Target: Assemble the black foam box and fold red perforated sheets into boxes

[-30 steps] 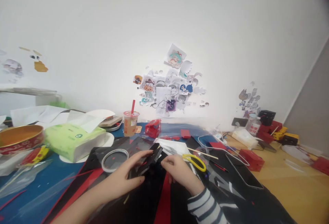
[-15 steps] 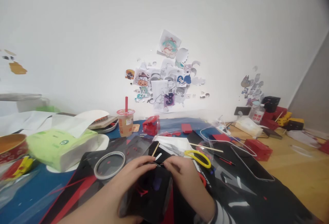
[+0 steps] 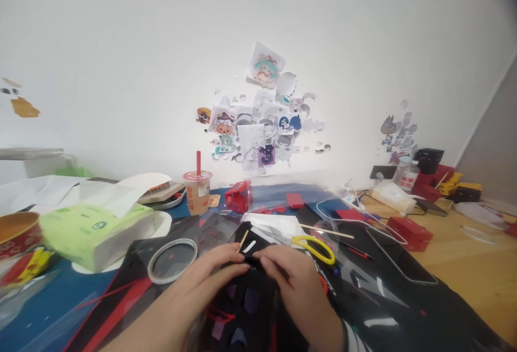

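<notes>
Black piece (image 3: 259, 324), far edge in both hands.
Left hand (image 3: 214, 270) and right hand (image 3: 294, 283) fingers look pinched on that edge, near side of tabletop (image 3: 464, 271). Purplish patches (image 3: 251, 299) seem done; edge work looks unfinished, remainder can't tell.

black piece (image 3: 243, 317) | four squarish purplish patches (image 3: 251, 299) — far edge gripped

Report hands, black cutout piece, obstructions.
Left hand, right hand: fingertips at far edge of black cutout piece; exact grip unclear. Yellow-handled scissors just beyond right hand, apparently not blocking.
</notes>
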`<state>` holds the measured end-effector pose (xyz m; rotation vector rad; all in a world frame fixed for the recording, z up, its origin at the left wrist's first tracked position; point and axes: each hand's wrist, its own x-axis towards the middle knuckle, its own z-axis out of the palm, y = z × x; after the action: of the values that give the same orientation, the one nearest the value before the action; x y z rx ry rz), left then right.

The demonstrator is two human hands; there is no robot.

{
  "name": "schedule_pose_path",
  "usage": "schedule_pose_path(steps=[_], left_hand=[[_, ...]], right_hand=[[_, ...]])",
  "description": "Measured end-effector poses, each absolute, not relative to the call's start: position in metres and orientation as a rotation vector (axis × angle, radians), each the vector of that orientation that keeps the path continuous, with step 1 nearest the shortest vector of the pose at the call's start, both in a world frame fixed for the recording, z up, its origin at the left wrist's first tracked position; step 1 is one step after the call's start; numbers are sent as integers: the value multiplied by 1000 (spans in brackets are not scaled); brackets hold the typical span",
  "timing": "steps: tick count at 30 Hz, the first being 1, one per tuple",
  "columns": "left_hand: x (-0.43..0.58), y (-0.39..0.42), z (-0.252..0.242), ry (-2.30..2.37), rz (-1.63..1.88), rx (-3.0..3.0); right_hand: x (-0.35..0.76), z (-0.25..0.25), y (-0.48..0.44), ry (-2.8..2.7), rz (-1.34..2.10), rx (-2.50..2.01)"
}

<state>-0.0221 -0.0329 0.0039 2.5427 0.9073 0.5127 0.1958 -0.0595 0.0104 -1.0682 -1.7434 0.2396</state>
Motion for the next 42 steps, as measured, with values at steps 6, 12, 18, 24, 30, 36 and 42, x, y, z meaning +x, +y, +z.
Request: schedule_pose_path(steps=[6,12,18,24,30,36,42], left_hand=[[-18,-40,13,938,528,2491],[-17,-28,17,912,558,2373],[-24,-1,0,715,514,2266],[-27,8,-3,689,712,2210],[-28,-13,-12,838,890,2169],[-9,-34,-34,848,981,2194],[-5,-30,-45,808,995,2219]], right_hand=[[196,12,-59,-1732,357,-1062],[198,10,-53,-1677,517,-1189],[210,7,-49,-1818,655,-1026],[221,1,-52,-2041,515,-965],[217,-6,-59,-2091,220,-1045],[214,-10,-68,-2070,160,-1124],[215,-8,-68,-2110,181,-1122]])
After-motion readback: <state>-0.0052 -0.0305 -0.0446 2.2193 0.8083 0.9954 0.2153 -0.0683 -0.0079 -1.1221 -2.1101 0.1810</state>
